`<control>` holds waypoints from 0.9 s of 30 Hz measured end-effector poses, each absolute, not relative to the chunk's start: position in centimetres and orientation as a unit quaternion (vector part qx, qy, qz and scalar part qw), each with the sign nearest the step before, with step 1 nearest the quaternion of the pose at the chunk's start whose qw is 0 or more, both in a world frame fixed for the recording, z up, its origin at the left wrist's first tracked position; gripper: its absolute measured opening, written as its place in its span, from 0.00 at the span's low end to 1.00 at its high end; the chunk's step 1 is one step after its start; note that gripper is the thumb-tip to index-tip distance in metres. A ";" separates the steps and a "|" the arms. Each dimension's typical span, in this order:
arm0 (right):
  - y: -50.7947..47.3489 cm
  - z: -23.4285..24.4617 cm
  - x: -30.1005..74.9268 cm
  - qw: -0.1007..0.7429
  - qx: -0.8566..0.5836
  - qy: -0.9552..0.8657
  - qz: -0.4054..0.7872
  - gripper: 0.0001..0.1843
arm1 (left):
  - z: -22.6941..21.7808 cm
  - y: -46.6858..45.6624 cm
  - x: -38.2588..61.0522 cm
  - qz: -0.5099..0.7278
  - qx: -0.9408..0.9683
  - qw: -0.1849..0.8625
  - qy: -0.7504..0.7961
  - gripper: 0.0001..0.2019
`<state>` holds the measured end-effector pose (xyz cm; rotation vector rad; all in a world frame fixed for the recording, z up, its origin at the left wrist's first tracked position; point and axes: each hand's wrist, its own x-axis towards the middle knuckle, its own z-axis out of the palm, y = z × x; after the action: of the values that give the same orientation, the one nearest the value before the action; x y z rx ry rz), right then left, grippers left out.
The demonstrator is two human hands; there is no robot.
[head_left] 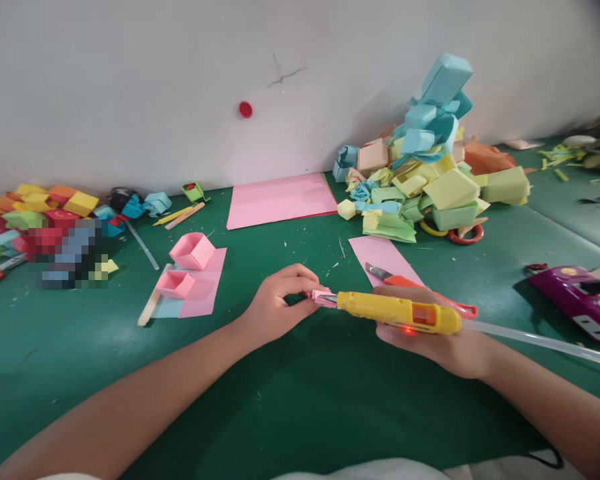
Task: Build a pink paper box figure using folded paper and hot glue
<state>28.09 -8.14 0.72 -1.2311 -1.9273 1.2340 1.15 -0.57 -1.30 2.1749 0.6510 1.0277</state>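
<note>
Head view shows one yellow glue gun (397,312) held level over the counter (300,407), nearer the near edge than the far one. Its long axis runs left to right and its nozzle points left. One clear glue stick (540,340) trails from its back toward the right edge. The right hand (445,350) has its fingers wrapped tight around the gun's body. The nozzle meets one small pink paper piece (323,297), pinched between the thumb and fingers of the left hand (275,308). Just behind the gun, one orange knife (420,291) lies on a pink strip (380,255). Toward the left edge sit two pink paper boxes (193,250). Along the far edge lie one large pink sheet (280,199) and a heap of folded paper boxes (430,180).
</note>
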 end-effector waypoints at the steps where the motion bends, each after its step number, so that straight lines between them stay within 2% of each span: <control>1: -8.1 0.7 28.1 0.269 -0.458 -0.714 0.456 0.16 | -1.3 -0.6 1.2 0.391 0.827 0.319 0.249 0.11; 12: -8.0 0.7 28.1 0.266 -0.454 -0.728 0.439 0.16 | -1.3 -0.6 1.2 0.398 0.825 0.319 0.243 0.10; 22: -8.1 0.2 28.1 0.302 -0.482 -0.720 0.399 0.14 | -1.2 -0.6 1.2 0.388 0.828 0.318 0.252 0.13; 27: -8.1 0.2 28.4 0.292 -0.485 -0.733 0.377 0.11 | -1.1 -0.5 1.1 0.386 0.829 0.316 0.253 0.14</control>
<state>28.45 -8.09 0.23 -1.2935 -1.9526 1.0055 1.13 -0.52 -1.12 2.1829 0.6672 1.0171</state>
